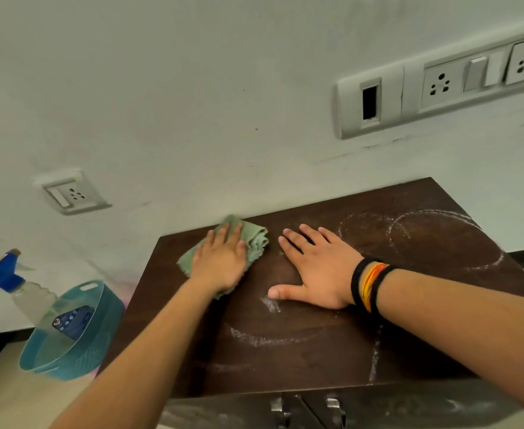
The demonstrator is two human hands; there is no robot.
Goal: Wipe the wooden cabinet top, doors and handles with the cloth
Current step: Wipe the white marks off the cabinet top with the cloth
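Observation:
The dark wooden cabinet top fills the lower middle of the view, marked with white dusty rings and smears. My left hand presses flat on a green cloth at the top's far left corner, near the wall. My right hand lies flat on the wood just right of the cloth, fingers spread, holding nothing; bands circle its wrist. Two metal door handles show at the bottom edge, below the top's front lip.
A teal plastic basket stands on the floor left of the cabinet, holding a spray bottle with a blue trigger. The wall behind carries a small socket and a long switch panel.

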